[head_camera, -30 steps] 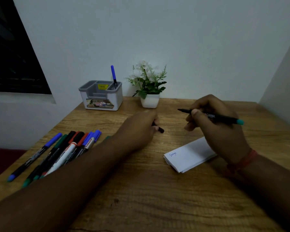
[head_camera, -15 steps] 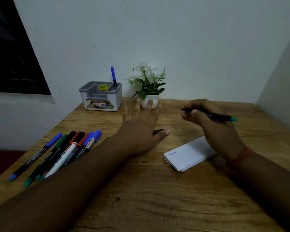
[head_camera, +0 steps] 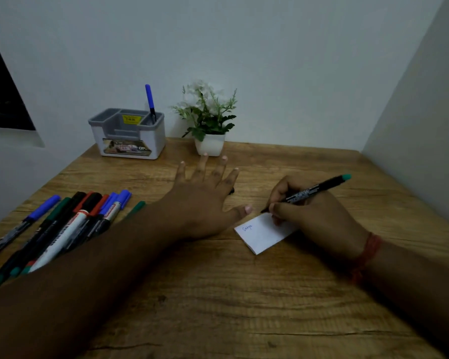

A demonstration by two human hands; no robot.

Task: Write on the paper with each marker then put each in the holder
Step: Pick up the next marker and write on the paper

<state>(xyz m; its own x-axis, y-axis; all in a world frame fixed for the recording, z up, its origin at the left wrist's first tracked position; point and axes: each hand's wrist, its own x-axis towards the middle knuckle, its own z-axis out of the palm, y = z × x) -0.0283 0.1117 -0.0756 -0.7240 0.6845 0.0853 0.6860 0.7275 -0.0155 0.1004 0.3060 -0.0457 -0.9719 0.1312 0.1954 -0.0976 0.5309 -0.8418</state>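
A cluster of capped markers [head_camera: 62, 226] — blue, green, black and red among them — lies fanned along the left edge of the wooden tabletop [head_camera: 218, 294], waiting its turn. Behind them, near the wall, a grey holder [head_camera: 128, 134] has one blue marker [head_camera: 149, 102] standing upright in its right rear compartment; a potted plant [head_camera: 208, 120] stands just to its right.

At centre the left hand [head_camera: 205, 200] lies with fingers spread and straight over the tabletop, gripping nothing, its thumb reaching toward the corner of the paper. A small dark object, likely a cap, peeks out just past its fingers, too hidden to identify.

To the right, the folded white paper [head_camera: 261, 235] lies flat, with one short word already written in blue near its left end. The right hand [head_camera: 311, 216] pinches a black marker with a green end [head_camera: 311, 191] in a writing grip, the tip down at the paper's far edge; whether it touches the sheet cannot be told.

The step in hand appears to be the writing of the second marker's line — one marker looks finished and stowed, many remain. The next move calls for steady tip pressure on the sheet, probably with the left hand pinning the paper so it does not slide, then recapping before the marker goes to the holder.
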